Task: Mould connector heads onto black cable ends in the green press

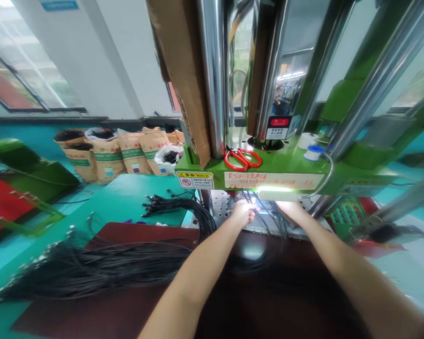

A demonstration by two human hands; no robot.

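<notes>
My left hand (245, 213) is under the green machine's front edge, its fingers curled together beside thin black cables (265, 217); what they pinch is too small to make out. My right hand (290, 208) reaches in below the bright lamp (277, 194), and its fingers are hidden by the lamp and glare. Between the two hands the cables run out over the perforated metal plate (221, 207) and hang toward the dark red board. Red-handled scissors (243, 159) lie on top of the green machine (205, 165).
A large bundle of black cables (116, 268) lies at the left on the dark red board (116, 231); a smaller bundle (176, 205) is behind it. Paper sacks (108, 160) stand at the back left. Steel columns (214, 84) rise above my hands. A blue-white spool (313, 152) sits on the machine.
</notes>
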